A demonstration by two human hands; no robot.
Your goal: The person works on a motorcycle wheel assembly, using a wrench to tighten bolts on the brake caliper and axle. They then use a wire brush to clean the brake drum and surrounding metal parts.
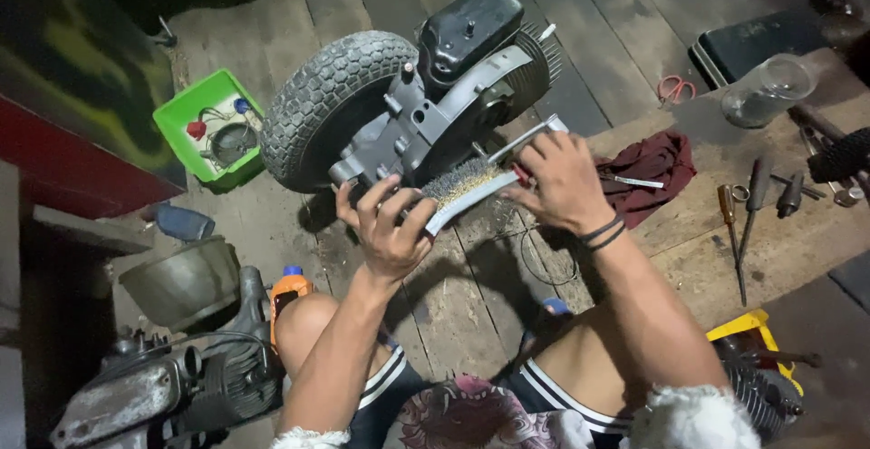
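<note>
The left hand [388, 231] closes its grip on the near end of a grey metal engine casing [426, 123], fingers curled over its lower edge. The right hand [557, 177] closes its grip on the white handle of a wire brush with brass-coloured bristles [467, 186]; the bristles lie against the casing's underside between the two hands. Two dark bands circle the right wrist.

The casing carries a black knobbly rubber tyre [322, 105] on its left side, a black plastic cover [467, 23] on top and a finned metal part at its far right. The whole assembly rests tilted on the wooden plank floor [453, 304], in front of the seated person's knees.

Surroundings: a green plastic tray of small parts [195, 105] just beyond the tyre; a dark red cloth [657, 164] beside the right hand; screwdrivers [734, 231] on a raised wooden board at right; a clear glass jar [770, 91] near that board's far edge; a dull metal bowl [186, 281] and an orange bottle [288, 290] at lower left.
</note>
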